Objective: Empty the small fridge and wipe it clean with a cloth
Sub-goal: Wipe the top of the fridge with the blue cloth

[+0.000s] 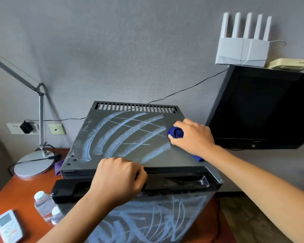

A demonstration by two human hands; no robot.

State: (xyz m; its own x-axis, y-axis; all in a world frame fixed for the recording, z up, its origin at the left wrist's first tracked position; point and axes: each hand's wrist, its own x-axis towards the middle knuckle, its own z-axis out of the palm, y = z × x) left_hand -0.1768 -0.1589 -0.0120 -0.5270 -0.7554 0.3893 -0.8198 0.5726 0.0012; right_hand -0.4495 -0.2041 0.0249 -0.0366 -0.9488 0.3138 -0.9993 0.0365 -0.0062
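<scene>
Gripping a bunched dark-blue cloth (175, 132), the right hand (191, 137) has its fingers curled around the wad and presses it onto the top panel of the small dark-grey metal fridge (123, 137) near that panel's right edge. Most of the cloth is hidden under the palm; a second blue scrap shows beyond the wrist at the fridge's right edge. The right forearm runs off the frame at lower right.

The left hand (118, 179) sits at the fridge's front top edge, knuckles up, fingers curled over the black door rim; the fingertips are out of sight, so how firmly they clamp cannot be told. Its forearm leaves the frame at the bottom.

The fridge stands on a reddish-brown wooden table (19, 193). Its top panel carries pale bluish arcs and crossing streaks, with a slotted vent along the rear edge. Similar streaks cover the door face, whose lower part is cut off.

Left of the fridge: two clear plastic bottles with white caps (42, 204), one partly hidden by the left forearm, a white remote control (8, 226), and a silver desk lamp (34, 165). Right of the fridge hangs a black television (263, 109), with a white router (242, 50) on top.
</scene>
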